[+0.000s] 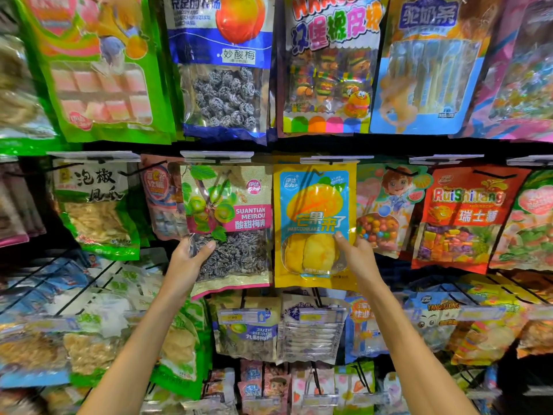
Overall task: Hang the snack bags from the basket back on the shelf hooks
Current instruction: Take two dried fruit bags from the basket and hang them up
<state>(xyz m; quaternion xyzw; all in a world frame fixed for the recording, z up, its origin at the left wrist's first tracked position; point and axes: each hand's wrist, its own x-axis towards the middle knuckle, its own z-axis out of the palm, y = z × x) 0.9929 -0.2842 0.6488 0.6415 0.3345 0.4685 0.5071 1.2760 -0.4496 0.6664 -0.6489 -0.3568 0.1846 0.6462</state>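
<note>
Yellow plastic marks the mango bag point(314, 226), which hangs in the middle row of the shelf and serves here as the landmark. The right hand point(357, 256) grips its lower right edge, thumb on the front beside the clear window showing the dried mango pieces, fingers tucked behind. The top of the bag reaches up to a clear price tag holder point(335, 159); whether its hole sits on a hook cannot be told.

Touching the mango bag on its left is the plum bag point(230, 226), beige with a pink band and dark dried fruit in its window. The left hand point(188, 259) holds that bag at its lower left edge, thumb across the front, fingers behind. Its top sits under another tag holder point(217, 155).

Right of the mango bag hangs a candy bag point(386, 205) with a cartoon child, and past that a red bag point(463, 217) of coloured sweets. Further left than the plum bag, a green bag point(95, 205) with black writing hangs well apart from the landmark.

Above the mango bag, in the top row, hangs a burger gummy bag point(329, 67), with a blue plum bag point(224, 67) to its left. Below the mango bag, smaller packs point(311, 333) hang behind shelf price tags point(242, 317). The basket is out of view.
</note>
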